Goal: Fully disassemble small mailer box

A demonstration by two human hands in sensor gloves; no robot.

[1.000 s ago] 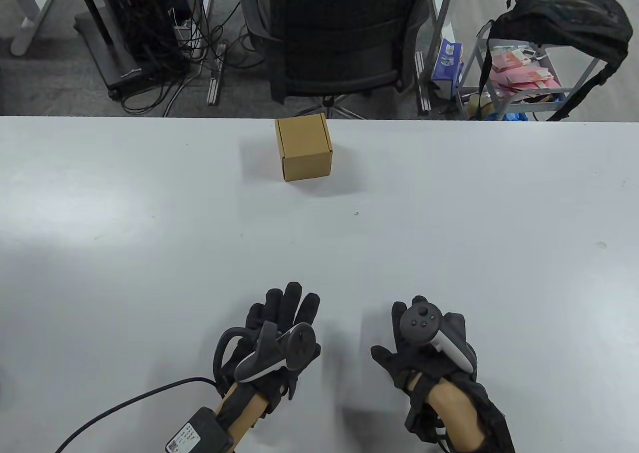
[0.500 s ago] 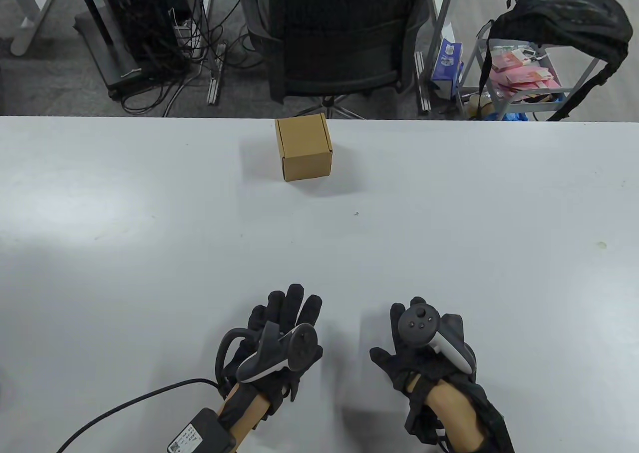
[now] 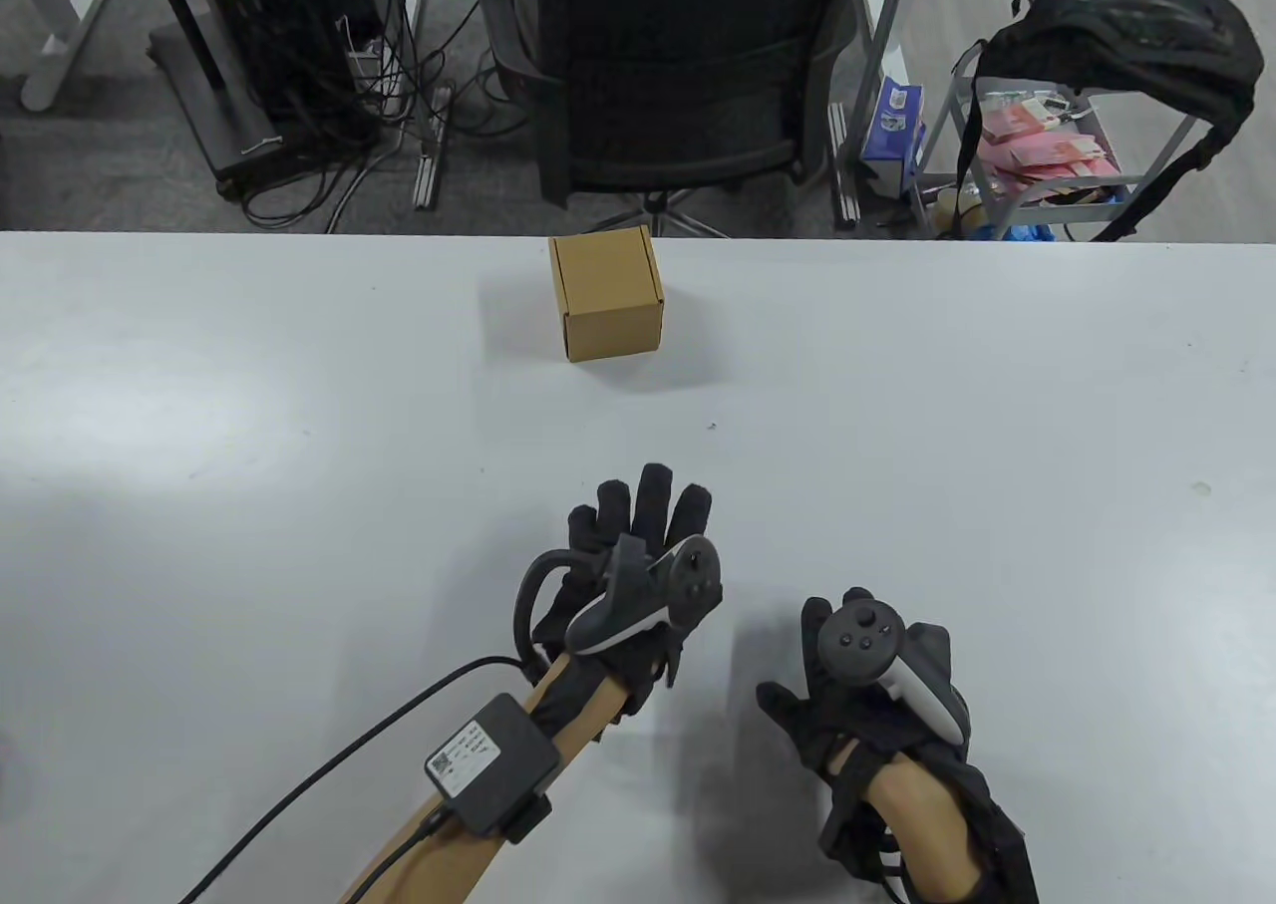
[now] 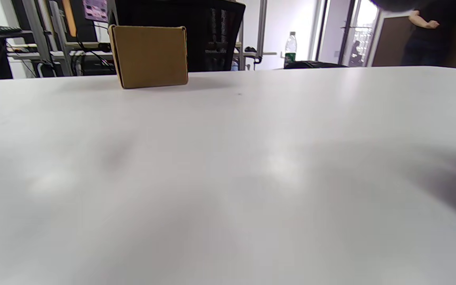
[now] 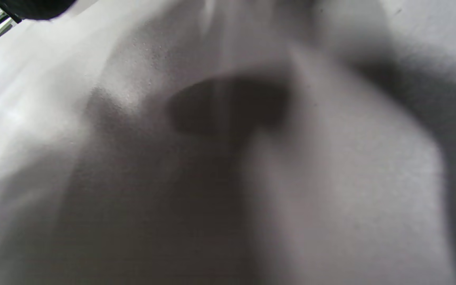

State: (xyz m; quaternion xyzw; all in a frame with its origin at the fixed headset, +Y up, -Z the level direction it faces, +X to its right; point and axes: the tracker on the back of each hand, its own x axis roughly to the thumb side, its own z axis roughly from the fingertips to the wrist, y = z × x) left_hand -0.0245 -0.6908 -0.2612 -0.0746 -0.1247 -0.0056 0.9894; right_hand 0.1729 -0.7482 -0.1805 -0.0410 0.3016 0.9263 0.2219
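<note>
A small brown cardboard mailer box (image 3: 606, 293) stands closed near the far edge of the white table (image 3: 249, 426). The left wrist view shows the same box (image 4: 149, 56) upright in the distance. My left hand (image 3: 638, 515) hovers near the table's middle front, fingers straight and pointing at the box, holding nothing. My right hand (image 3: 847, 665) lies lower right with relaxed fingers, empty. Both are well short of the box. The right wrist view shows only blurred table surface (image 5: 331, 178) and shadow.
A black office chair (image 3: 678, 77) stands just behind the table's far edge, beyond the box. A metal cart (image 3: 1047, 147) with a black backpack (image 3: 1126, 37) is at the back right. A cable (image 3: 329, 764) trails from my left forearm.
My left hand has moved forward and slightly right, toward the box. My right hand has shifted only slightly. The box has not moved.
</note>
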